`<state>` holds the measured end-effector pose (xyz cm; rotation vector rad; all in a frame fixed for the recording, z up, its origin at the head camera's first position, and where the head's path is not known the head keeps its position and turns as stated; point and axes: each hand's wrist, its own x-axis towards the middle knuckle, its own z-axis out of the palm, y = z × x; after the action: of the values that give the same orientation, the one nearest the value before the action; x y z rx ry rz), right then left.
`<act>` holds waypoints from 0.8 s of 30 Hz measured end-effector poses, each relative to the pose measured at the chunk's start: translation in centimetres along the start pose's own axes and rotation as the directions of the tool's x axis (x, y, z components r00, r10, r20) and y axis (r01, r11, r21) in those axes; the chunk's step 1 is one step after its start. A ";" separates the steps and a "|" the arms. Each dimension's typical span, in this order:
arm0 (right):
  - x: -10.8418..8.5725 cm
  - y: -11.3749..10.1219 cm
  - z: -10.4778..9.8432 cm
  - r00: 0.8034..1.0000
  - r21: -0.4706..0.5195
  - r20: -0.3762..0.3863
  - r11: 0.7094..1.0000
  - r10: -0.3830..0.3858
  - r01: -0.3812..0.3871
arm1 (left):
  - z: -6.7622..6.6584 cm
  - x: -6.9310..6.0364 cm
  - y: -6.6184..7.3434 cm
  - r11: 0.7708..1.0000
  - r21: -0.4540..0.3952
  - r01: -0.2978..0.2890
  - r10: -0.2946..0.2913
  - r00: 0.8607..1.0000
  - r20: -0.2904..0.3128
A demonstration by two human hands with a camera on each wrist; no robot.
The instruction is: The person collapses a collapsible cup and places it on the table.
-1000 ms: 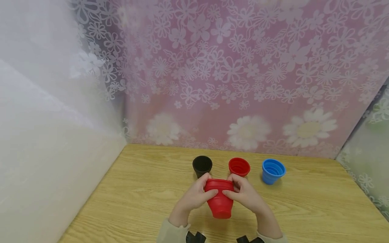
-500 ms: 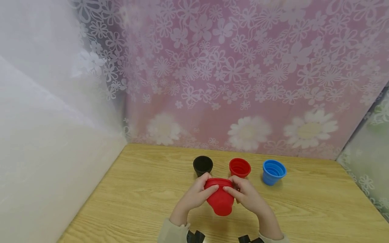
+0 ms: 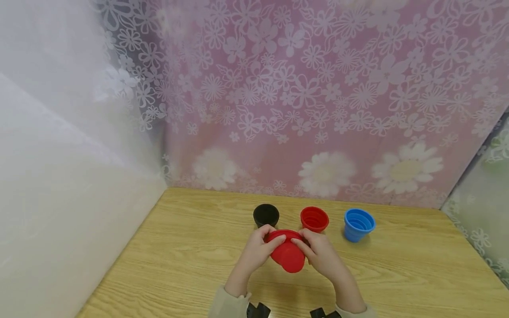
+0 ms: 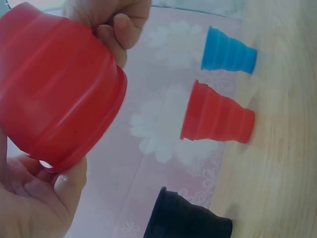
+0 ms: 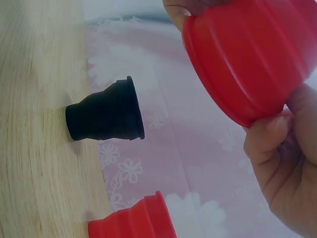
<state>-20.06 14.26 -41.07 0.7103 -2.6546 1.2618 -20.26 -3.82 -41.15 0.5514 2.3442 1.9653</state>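
A red collapsible cup point(image 3: 293, 258) is held above the table between both hands, its base tipped toward me and its rim facing away. My left hand point(image 3: 256, 249) pinches the rim on the left side, thumb on the near wall and fingers behind. On the opposite side my right hand point(image 3: 323, 252) grips the rim the same way. Both wrist views show the ridged wall of the held cup point(image 4: 54, 84) from close by. The fingers behind the cup are partly hidden in the head view.
Beyond the hands stand three upright collapsible cups in a row: black point(image 3: 266, 215), red point(image 3: 314, 218) and blue point(image 3: 358, 224). They rest on a wooden table point(image 3: 191, 256). A pink flowered curtain point(image 3: 278, 110) hangs behind, and a pale wall point(image 3: 79, 176) borders the left.
The held red cup has become shorter, with its walls folding in toward the rim. Its base has tilted up and toward me. Both hands keep their grip at the rim.
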 end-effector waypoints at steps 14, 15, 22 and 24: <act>-0.4 0.3 -0.9 0.986 0.090 -0.166 0.996 -0.001 0.017 | -0.4 0.1 -0.6 0.915 -0.400 -0.039 0.071 0.995 0.067; -0.4 0.3 -0.9 0.985 0.079 -0.171 0.997 0.008 0.005 | -0.4 0.1 -0.6 0.916 -0.399 -0.045 0.076 0.995 0.062; -0.2 0.4 -0.6 0.979 0.061 -0.194 0.997 0.068 -0.057 | -0.1 0.1 -0.7 0.916 -0.389 -0.093 0.098 0.995 -0.008; -0.2 0.3 -0.6 0.976 0.073 -0.200 0.995 0.086 -0.073 | 0.0 0.1 -0.8 0.918 -0.384 -0.094 0.092 0.995 -0.025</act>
<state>-20.10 14.94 -40.98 0.4584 -2.5095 1.3665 -20.57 -3.93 -41.90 0.6346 1.8811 2.3860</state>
